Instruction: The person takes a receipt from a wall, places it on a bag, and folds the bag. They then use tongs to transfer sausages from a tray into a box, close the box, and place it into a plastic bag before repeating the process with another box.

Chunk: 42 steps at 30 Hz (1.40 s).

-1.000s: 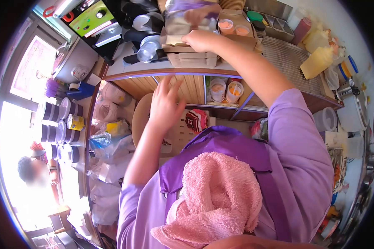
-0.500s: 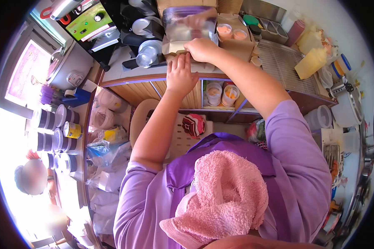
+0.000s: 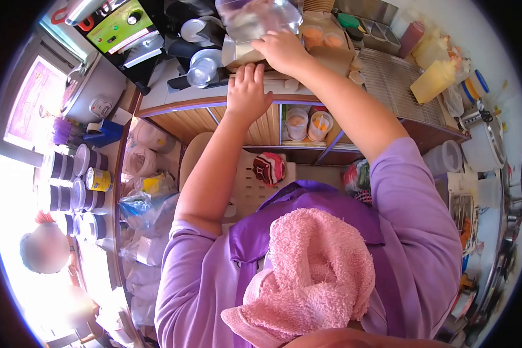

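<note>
A brown cardboard box (image 3: 242,53) with a shiny silvery inner lid (image 3: 260,22) sits at the counter's front; the lid is smeared by motion. My right hand (image 3: 282,53) reaches across it, its fingers closed on the box's edge below the lid. My left hand (image 3: 248,93) lies against the box's front, fingers stretched out and nothing held. Whatever is inside the box is hidden from view. Close by on the right, two cups with orange contents (image 3: 333,40) stand on a cardboard tray (image 3: 337,58).
Clear plastic lids (image 3: 204,68) sit left of the box. A wire rack (image 3: 383,78) and a yellow squeeze bottle (image 3: 434,82) are at right. Below the counter, a shelf holds two tubs (image 3: 319,126). A plastic stool (image 3: 214,174) stands underneath. Another person (image 3: 45,248) is beyond the left window.
The box's shiny lid has shifted up and tilted. My right hand has moved up with it, while my left hand has slid slightly up and left along the front.
</note>
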Available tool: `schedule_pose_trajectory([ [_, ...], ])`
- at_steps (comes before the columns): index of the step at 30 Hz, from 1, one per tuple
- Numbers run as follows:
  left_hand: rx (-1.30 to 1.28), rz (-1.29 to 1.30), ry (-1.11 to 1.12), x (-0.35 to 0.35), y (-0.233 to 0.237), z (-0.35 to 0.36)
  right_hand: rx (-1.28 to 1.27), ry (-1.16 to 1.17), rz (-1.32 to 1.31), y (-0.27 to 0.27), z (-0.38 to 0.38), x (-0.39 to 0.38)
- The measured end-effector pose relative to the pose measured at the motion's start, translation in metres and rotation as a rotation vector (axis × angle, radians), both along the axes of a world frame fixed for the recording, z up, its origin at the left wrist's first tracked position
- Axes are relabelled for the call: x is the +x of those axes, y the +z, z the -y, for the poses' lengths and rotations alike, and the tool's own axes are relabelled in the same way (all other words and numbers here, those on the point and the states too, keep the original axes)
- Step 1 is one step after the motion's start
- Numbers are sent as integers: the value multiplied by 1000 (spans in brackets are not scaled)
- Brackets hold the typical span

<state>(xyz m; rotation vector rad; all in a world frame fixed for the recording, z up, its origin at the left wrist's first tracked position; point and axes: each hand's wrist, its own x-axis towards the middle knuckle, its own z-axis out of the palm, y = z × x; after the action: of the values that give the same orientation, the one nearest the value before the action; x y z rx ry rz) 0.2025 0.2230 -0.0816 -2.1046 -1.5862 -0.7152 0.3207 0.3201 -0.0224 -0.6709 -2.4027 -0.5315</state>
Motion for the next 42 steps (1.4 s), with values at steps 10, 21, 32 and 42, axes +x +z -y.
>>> schedule_pose_trajectory([
  [10, -48, -129, 107, 5, 4, -13, 272, 62, -35, 9, 4, -8],
  [21, -36, 236, -19, -5, 0, -4, 392, -36, -509, 56, 90, 92],
  [32, -1545, 1586, -342, 114, 6, 78, 65, -13, -185, -79, 244, 238],
  [42, -1572, 903, -271, 142, -120, 14, -41, -1592, -448, -131, 272, 609],
])
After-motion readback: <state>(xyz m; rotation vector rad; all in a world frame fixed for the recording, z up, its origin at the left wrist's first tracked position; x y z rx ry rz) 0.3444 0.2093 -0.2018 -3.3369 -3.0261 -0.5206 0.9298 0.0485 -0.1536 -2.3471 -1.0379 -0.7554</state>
